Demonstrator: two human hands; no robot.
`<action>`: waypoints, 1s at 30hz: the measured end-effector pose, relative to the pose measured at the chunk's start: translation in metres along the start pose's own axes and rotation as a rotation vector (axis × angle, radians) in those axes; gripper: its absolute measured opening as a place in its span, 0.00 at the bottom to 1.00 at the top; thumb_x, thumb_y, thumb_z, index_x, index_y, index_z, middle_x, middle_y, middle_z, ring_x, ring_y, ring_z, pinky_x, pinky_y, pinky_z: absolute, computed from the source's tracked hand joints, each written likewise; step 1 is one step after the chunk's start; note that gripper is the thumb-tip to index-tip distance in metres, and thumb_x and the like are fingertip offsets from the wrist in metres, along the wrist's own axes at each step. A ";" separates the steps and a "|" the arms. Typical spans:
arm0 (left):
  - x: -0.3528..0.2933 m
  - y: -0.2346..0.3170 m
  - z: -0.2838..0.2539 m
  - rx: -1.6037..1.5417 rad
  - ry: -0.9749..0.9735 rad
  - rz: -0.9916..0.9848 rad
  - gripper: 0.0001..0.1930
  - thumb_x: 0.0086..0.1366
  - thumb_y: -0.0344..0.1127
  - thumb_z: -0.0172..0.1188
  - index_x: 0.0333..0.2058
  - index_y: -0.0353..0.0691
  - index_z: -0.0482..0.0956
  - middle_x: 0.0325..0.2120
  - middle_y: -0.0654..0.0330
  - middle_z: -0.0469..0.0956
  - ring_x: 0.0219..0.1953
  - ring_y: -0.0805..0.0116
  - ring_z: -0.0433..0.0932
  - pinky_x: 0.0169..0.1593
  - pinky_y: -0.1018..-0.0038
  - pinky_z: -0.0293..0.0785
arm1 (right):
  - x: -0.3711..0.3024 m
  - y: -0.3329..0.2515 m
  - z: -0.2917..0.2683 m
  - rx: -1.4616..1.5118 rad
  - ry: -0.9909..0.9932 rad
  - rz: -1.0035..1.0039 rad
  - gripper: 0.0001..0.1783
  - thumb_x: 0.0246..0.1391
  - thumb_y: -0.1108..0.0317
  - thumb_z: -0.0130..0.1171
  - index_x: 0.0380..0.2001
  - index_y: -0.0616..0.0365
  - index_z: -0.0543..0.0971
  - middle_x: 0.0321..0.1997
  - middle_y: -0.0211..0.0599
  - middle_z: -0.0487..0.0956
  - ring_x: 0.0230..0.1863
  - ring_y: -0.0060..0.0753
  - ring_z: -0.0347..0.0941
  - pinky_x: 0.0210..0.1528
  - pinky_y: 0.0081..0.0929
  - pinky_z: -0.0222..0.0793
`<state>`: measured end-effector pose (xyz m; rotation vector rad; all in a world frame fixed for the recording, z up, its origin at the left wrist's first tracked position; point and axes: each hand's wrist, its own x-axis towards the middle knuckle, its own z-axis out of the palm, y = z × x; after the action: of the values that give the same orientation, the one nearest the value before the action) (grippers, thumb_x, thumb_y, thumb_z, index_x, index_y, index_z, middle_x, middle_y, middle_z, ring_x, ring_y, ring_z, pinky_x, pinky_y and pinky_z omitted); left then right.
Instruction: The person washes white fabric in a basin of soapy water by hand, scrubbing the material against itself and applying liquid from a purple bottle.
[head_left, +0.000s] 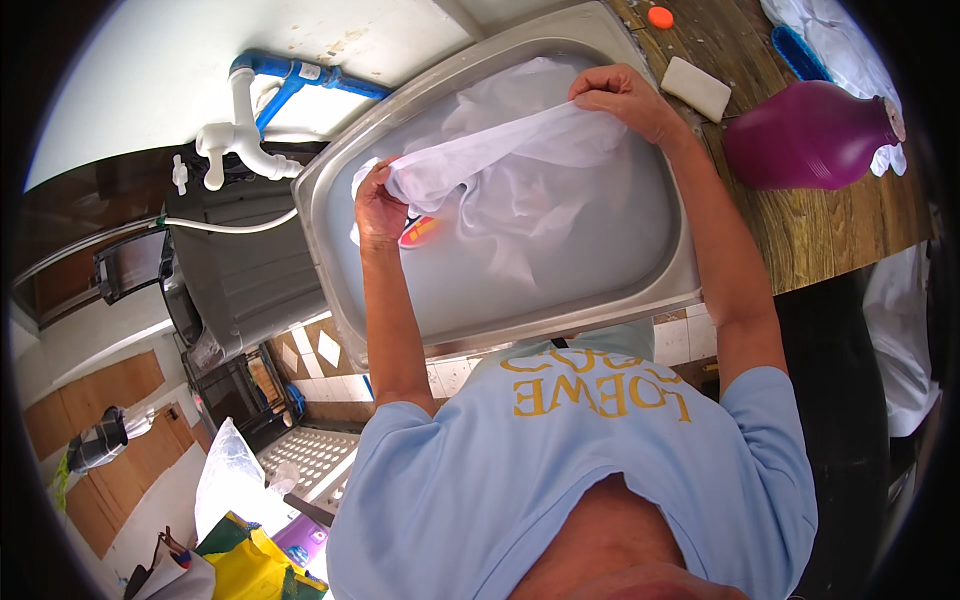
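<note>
Pale-blue shirt [560, 480] up close, white cloth [500, 145] stretched out

Left hand [381, 205] grips one side, right hand [630, 100] pinches the other, loose folds between them in the grey basin [520, 335] and its cloudy water [590, 265]! Soap bar [696, 89] just beside the right hand, purple bottle [800, 137] past it; white tap [235, 145] left of the left hand.

From where I stand, the cloudy water [600, 245] hides the bottom of the basin [315, 225], and the lower folds of the white cloth [520, 150] are lost in it. Not all fingers of the left hand [381, 210] can be seen. What the small orange-red patch [420, 233] near it belongs to, I cannot tell. The yellow-green bag [255, 567] is cut by the lower edge.
</note>
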<state>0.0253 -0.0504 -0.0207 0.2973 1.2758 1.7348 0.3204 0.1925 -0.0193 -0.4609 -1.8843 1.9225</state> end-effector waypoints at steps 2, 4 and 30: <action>0.002 -0.003 -0.003 0.013 -0.007 0.013 0.15 0.55 0.31 0.51 0.40 0.29 0.74 0.36 0.54 0.77 0.41 0.62 0.75 0.50 0.69 0.70 | -0.001 0.000 -0.003 0.007 -0.018 -0.009 0.05 0.48 0.70 0.55 0.25 0.61 0.76 0.23 0.19 0.71 0.28 0.10 0.64 0.32 0.12 0.59; 0.005 -0.004 -0.008 0.061 -0.025 0.018 0.15 0.55 0.31 0.51 0.40 0.29 0.74 0.36 0.54 0.77 0.41 0.64 0.75 0.50 0.70 0.70 | 0.001 0.001 -0.002 0.012 -0.040 -0.004 0.05 0.49 0.70 0.55 0.26 0.61 0.77 0.23 0.20 0.72 0.28 0.10 0.64 0.32 0.12 0.59; 0.021 -0.046 0.151 0.607 -0.604 -0.034 0.13 0.53 0.19 0.59 0.40 0.34 0.78 0.34 0.66 0.75 0.38 0.79 0.71 0.45 0.81 0.66 | 0.002 0.006 0.002 -0.099 -0.033 -0.054 0.07 0.47 0.69 0.55 0.28 0.61 0.79 0.23 0.22 0.74 0.28 0.13 0.66 0.32 0.15 0.61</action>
<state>0.1374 0.0611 -0.0011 1.0532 1.2927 1.0562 0.3171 0.1917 -0.0248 -0.4056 -1.9991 1.8189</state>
